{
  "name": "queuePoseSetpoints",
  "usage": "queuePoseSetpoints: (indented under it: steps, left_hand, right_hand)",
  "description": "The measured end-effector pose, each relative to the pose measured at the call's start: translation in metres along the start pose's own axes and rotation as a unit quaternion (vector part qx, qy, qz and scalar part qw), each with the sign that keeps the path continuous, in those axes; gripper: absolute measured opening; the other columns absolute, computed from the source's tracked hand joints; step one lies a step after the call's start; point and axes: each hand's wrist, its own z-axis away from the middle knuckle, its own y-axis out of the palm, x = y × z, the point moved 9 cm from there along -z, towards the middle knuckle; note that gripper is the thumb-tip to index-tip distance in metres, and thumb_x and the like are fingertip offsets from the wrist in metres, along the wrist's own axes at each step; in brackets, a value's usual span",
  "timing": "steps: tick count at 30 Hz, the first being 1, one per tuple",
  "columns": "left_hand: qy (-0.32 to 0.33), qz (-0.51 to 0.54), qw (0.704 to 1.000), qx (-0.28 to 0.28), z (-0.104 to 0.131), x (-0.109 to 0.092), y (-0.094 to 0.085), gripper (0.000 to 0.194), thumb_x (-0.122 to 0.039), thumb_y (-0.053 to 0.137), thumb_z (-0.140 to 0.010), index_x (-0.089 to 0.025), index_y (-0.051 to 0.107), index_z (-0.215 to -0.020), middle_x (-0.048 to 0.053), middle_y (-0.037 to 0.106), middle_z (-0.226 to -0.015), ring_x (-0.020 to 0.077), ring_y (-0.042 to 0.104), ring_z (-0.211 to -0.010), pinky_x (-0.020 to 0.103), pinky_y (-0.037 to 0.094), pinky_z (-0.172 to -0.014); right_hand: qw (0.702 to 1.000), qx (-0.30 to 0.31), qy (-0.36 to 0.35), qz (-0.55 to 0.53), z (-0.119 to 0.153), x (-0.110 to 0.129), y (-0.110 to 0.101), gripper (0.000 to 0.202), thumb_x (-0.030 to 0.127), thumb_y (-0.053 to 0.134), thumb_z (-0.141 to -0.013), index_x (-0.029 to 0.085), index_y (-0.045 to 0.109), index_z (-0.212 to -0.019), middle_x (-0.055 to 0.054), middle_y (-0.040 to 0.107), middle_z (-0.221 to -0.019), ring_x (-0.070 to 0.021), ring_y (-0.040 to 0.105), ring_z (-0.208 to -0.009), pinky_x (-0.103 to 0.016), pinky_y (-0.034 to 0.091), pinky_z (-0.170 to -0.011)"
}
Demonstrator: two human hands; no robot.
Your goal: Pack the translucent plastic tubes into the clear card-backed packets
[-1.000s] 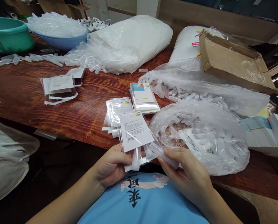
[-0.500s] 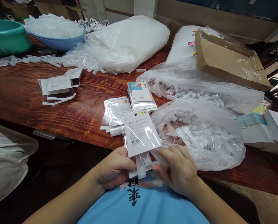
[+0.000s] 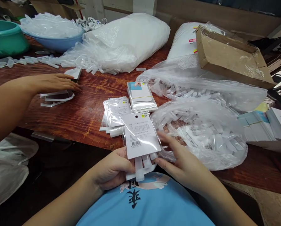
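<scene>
My left hand (image 3: 113,169) is closed on the lower left of a clear plastic packet (image 3: 141,138) holding a white printed card. Several frosted plastic pieces (image 3: 140,168) stick out of the packet's lower end, above my blue shirt. My right hand (image 3: 178,157) is at the packet's right edge, thumb by the lower corner and fingers stretched apart. Just beyond lie a stack of similar clear packets (image 3: 118,111) and a stack of cards in clear sleeves (image 3: 141,97). A clear bag of frosted pieces (image 3: 216,141) lies open to the right.
Another person's hand (image 3: 53,82) is over packets (image 3: 57,102) at the left. Behind are a green basin (image 3: 6,37), a heaped blue basin (image 3: 60,42), a large white bag (image 3: 140,40) and a cardboard tray (image 3: 234,56). Card stacks (image 3: 260,125) stand at the right.
A co-worker's hand has come in from the left over the packets there. My right hand's fingers have spread and moved off the protruding pieces. My left hand keeps its hold.
</scene>
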Motion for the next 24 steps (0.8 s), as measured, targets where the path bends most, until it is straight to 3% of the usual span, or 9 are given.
queuePoseSetpoints:
  steps: [2,6,8,10,13,15,18,20,24]
  left_hand:
    - [-0.010,-0.007,1.000,-0.012,0.001,0.002,-0.001,0.052,0.005,0.051,-0.054,-0.011,0.065,-0.101,0.012,0.066,-0.101,0.0258,0.060,-0.094,0.033,0.044,-0.084]
    - [-0.012,-0.003,1.000,-0.010,0.004,0.002,0.001,0.055,0.005,0.049,-0.053,-0.011,0.063,-0.103,0.012,0.066,-0.101,0.0268,0.060,-0.094,0.035,0.044,-0.083]
    - [-0.013,-0.007,1.000,-0.013,0.004,0.003,0.001,0.051,0.005,0.050,-0.054,-0.010,0.064,-0.101,0.012,0.067,-0.097,0.0256,0.062,-0.089,0.034,0.045,-0.081]
    - [-0.008,-0.003,1.000,-0.014,0.004,0.003,0.000,0.049,0.006,0.051,-0.054,-0.010,0.065,-0.098,0.012,0.068,-0.095,0.0240,0.063,-0.087,0.033,0.046,-0.081]
    - [0.005,0.015,1.000,0.007,0.003,0.001,0.003,0.054,0.009,0.049,-0.054,-0.011,0.064,-0.102,0.011,0.067,-0.099,0.0251,0.060,-0.096,0.036,0.042,-0.088]
    - [0.003,0.023,0.999,0.027,0.002,0.002,0.006,0.057,0.010,0.047,-0.055,-0.010,0.061,-0.107,0.012,0.065,-0.105,0.0274,0.056,-0.103,0.040,0.039,-0.092]
    - [0.009,0.041,0.998,0.043,0.000,0.000,0.010,0.062,0.011,0.045,-0.057,-0.010,0.055,-0.115,0.014,0.057,-0.117,0.0299,0.047,-0.113,0.044,0.034,-0.097]
    - [0.021,0.044,0.998,0.043,-0.002,-0.002,0.010,0.063,0.011,0.046,-0.059,-0.010,0.053,-0.117,0.014,0.054,-0.121,0.0302,0.044,-0.117,0.045,0.031,-0.099]
    - [0.042,0.027,0.998,0.047,-0.003,-0.006,0.015,0.064,0.013,0.043,-0.056,-0.011,0.057,-0.113,0.011,0.060,-0.115,0.0265,0.050,-0.112,0.040,0.034,-0.098]
  right_hand:
    - [0.997,0.073,-0.035,0.020,0.000,0.010,0.004,0.063,0.031,0.054,-0.080,0.025,0.024,-0.135,-0.009,0.048,-0.127,-0.0225,0.048,-0.112,-0.038,0.042,-0.091]
    - [0.988,0.118,-0.091,0.044,0.001,0.023,0.007,0.097,0.046,0.065,-0.067,0.017,0.008,-0.140,-0.014,0.038,-0.134,-0.0281,0.043,-0.118,-0.039,0.041,-0.092]
    - [0.990,0.105,-0.071,0.055,-0.003,0.022,0.010,0.092,0.047,0.063,-0.068,0.017,0.012,-0.139,-0.013,0.041,-0.132,-0.0273,0.044,-0.116,-0.038,0.042,-0.090]
    - [0.995,0.072,-0.028,0.069,-0.008,0.017,0.011,0.074,0.041,0.057,-0.075,0.019,0.023,-0.136,-0.011,0.048,-0.125,-0.0246,0.049,-0.109,-0.037,0.045,-0.086]
    - [0.995,0.044,0.010,0.091,-0.012,0.012,0.010,0.059,0.036,0.052,-0.079,0.019,0.032,-0.132,-0.009,0.054,-0.116,-0.0219,0.053,-0.101,-0.036,0.047,-0.081]
    - [0.994,0.057,0.001,0.095,-0.009,0.014,0.012,0.065,0.041,0.053,-0.078,0.019,0.029,-0.133,-0.009,0.052,-0.120,-0.0219,0.051,-0.106,-0.035,0.045,-0.085]
    - [0.990,0.100,-0.015,0.100,-0.003,0.017,0.017,0.089,0.056,0.058,-0.068,0.016,0.019,-0.137,-0.012,0.039,-0.133,-0.0250,0.042,-0.118,-0.037,0.041,-0.092]
    - [0.989,0.089,-0.004,0.121,-0.003,0.017,0.016,0.096,0.060,0.060,-0.064,0.014,0.018,-0.137,-0.014,0.036,-0.135,-0.0280,0.042,-0.117,-0.039,0.042,-0.091]
    - [0.987,0.003,-0.009,0.159,-0.012,0.023,0.013,0.070,0.046,0.053,-0.076,0.012,0.030,-0.132,-0.015,0.050,-0.120,-0.0267,0.053,-0.102,-0.039,0.049,-0.079]
